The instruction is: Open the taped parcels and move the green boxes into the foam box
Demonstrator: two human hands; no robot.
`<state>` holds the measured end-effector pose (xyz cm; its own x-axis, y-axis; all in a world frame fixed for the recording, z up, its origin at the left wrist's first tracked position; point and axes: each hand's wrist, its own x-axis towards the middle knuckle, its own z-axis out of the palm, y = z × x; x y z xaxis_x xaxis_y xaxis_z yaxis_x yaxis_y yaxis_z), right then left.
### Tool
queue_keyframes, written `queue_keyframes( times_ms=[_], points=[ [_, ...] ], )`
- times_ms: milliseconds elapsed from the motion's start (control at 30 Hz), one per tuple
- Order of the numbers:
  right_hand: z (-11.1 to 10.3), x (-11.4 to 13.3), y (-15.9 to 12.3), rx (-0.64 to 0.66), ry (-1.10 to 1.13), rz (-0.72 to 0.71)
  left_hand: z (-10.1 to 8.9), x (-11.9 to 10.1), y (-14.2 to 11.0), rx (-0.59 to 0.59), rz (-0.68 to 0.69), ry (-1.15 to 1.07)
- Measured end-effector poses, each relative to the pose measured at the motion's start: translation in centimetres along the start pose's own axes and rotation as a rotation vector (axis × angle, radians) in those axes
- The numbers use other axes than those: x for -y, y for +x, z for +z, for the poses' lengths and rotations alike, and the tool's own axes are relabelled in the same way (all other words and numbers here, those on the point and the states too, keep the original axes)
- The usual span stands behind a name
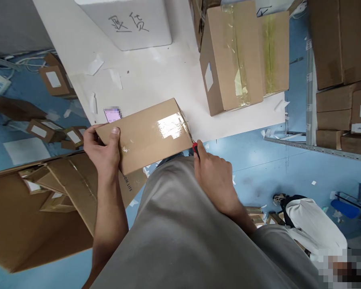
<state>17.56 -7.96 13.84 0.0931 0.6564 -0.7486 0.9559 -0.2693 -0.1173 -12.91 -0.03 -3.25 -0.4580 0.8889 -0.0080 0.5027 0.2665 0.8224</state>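
Observation:
A closed cardboard box (141, 140) is held tilted at the near edge of the white table, with shiny tape over its right end. My left hand (104, 146) grips the box's left end, thumb on top and fingers around the far side. Closed around a small knife with a red and black handle (195, 148), my right hand (215, 176) is at the box's right end. The knife's thin tip meets the taped edge there; most of the handle is hidden in the fingers. Behind the box, a phone with a lit screen (112, 114) lies partly covered.
A white foam box with handwriting (138, 24) and taped cartons (234, 60) stand on the white table (156, 76). Below left is a large open carton (63, 233) holding smaller boxes. Stacked cartons (343, 44) fill shelving at right. Another person (315, 220) is at lower right.

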Motion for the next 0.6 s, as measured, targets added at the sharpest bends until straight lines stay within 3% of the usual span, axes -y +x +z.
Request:
queue_keyframes(
  times_ms=[100,367,600],
  points=[
    [-0.2,0.0,0.1,-0.05,0.032,-0.021,-0.1,0.3,-0.1,-0.005,0.008,-0.024],
    [0.6,1.0,4.0,-0.102,0.011,-0.037,-0.1,0.8,-0.4,-0.021,0.013,-0.041],
    [0.7,-0.5,0.6,-0.001,-0.027,-0.04,-0.1,0.1,-0.4,-0.025,-0.018,-0.006]
  ],
)
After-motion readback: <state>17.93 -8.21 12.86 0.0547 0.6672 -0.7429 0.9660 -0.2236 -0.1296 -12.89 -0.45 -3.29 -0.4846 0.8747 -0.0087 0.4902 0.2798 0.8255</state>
